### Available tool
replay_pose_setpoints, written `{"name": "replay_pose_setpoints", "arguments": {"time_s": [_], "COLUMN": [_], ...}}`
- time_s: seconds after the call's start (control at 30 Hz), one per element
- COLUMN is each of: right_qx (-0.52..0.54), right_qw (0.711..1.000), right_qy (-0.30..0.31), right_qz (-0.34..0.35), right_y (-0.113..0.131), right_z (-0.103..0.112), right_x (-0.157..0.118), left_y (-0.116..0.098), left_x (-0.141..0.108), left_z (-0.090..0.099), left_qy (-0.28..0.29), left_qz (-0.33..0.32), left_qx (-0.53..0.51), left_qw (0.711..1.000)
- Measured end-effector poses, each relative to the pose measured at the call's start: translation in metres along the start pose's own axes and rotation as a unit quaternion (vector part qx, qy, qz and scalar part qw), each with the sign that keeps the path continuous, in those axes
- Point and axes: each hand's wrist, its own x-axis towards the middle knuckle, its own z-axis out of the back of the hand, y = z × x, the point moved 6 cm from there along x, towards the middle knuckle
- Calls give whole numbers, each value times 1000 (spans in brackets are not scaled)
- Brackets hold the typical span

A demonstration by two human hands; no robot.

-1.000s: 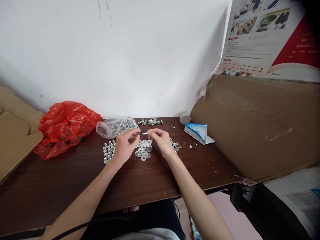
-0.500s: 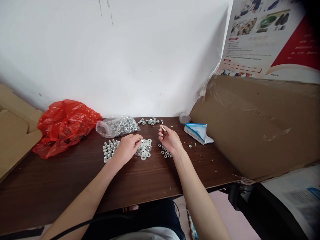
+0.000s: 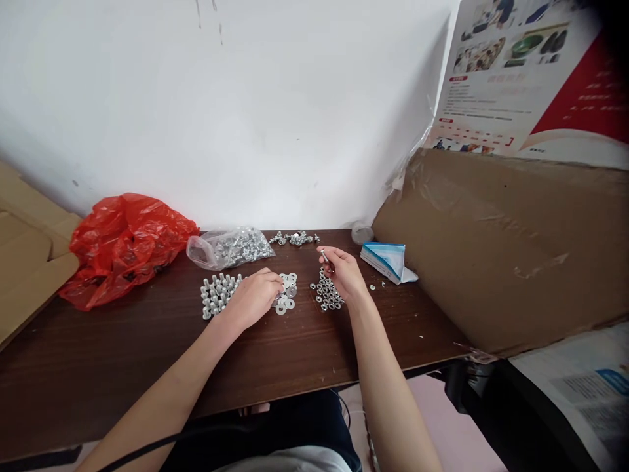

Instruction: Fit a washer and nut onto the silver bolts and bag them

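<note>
Two brown cardboard pieces flank the dark worktop (image 3: 265,360): a large panel (image 3: 501,249) along its right edge and an open-flapped box (image 3: 34,249) over its back left corner. Right of that box, a crumpled red plastic bag (image 3: 128,242) lies towards the back edge; what it holds is hard to make out. Next comes a clear plastic bag (image 3: 236,248), lying on its side by the back edge and full of small silver fasteners. Near the back right corner are a blue and white packet (image 3: 383,259) and, smaller, a round clear container (image 3: 362,234) whose contents I cannot tell.

Compared with half a second ago, the left hand (image 3: 258,295) is lower over the washers (image 3: 285,303), and the right hand (image 3: 344,270) sits slightly farther right, with more of the nuts (image 3: 327,295) showing. The left hand's fingers are bunched close together at the washers; whether they grip one, I cannot tell. The right hand's fingers pinch a slim silver bolt (image 3: 324,256), shiny and tilted, above the far end of the nuts.

Midway between the worktop's front and back edges, upright bolts (image 3: 216,295) stand grouped left of the flat, overlapping washers, with the nuts to their right. Loose fasteners (image 3: 297,239) lie along the back edge
</note>
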Motion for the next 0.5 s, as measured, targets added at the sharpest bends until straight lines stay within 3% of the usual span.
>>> {"name": "replay_pose_setpoints", "arguments": {"time_s": [0.17,0.5], "right_qx": [-126,-356], "right_qw": [992,929], "right_qy": [14,4], "right_qz": [9,96], "right_y": [-5,-5], "right_z": [-1,10], "right_x": [2,9], "left_y": [0,13], "left_x": [2,2], "left_z": [5,45], "left_qy": [6,-115], "left_qz": [1,60], "left_qx": [4,-28], "left_qw": [1000,991]}}
